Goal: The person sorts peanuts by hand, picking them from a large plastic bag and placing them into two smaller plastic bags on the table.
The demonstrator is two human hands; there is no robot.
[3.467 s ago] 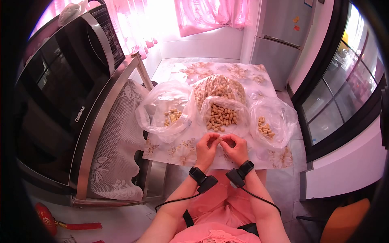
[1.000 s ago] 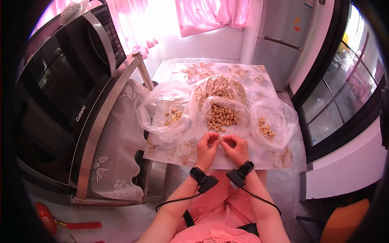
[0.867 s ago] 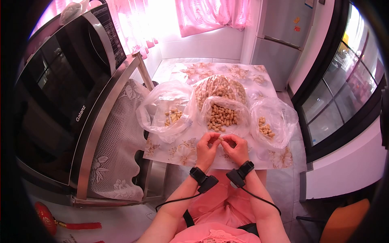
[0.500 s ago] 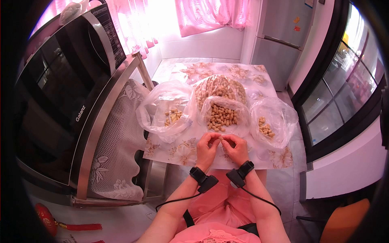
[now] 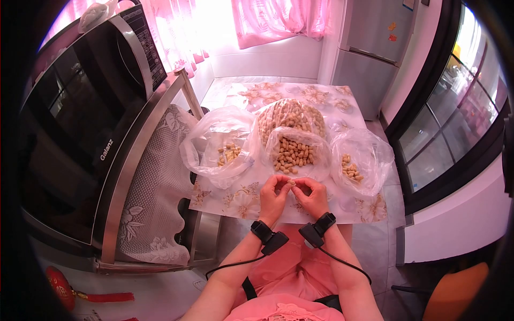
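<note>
Above the near edge of the table, my left hand (image 5: 273,193) and my right hand (image 5: 311,193) meet fingertip to fingertip. Both are closed in a pinch on one small peanut (image 5: 290,182) between them. Just beyond lies an open clear bag of unshelled peanuts (image 5: 294,154), with a larger, full bag of peanuts (image 5: 292,116) behind it. To the left, an open plastic bag (image 5: 206,158) holds a few pale yellowish pieces (image 5: 229,154). On the right, another open plastic bag (image 5: 375,160) contains a small heap of tan peanuts or shells (image 5: 351,170).
A flowered cloth covers the table (image 5: 243,206). At left a microwave (image 5: 80,128) stands on a metal rack with a lace cover (image 5: 152,198). A fridge (image 5: 369,64) is at the back right, beside a dark-framed glass door (image 5: 455,117). An orange chair (image 5: 458,294) sits lower right.
My hands stay in nearly the same place. The peanut between my fingertips shows slightly more now, with small finger movement.
</note>
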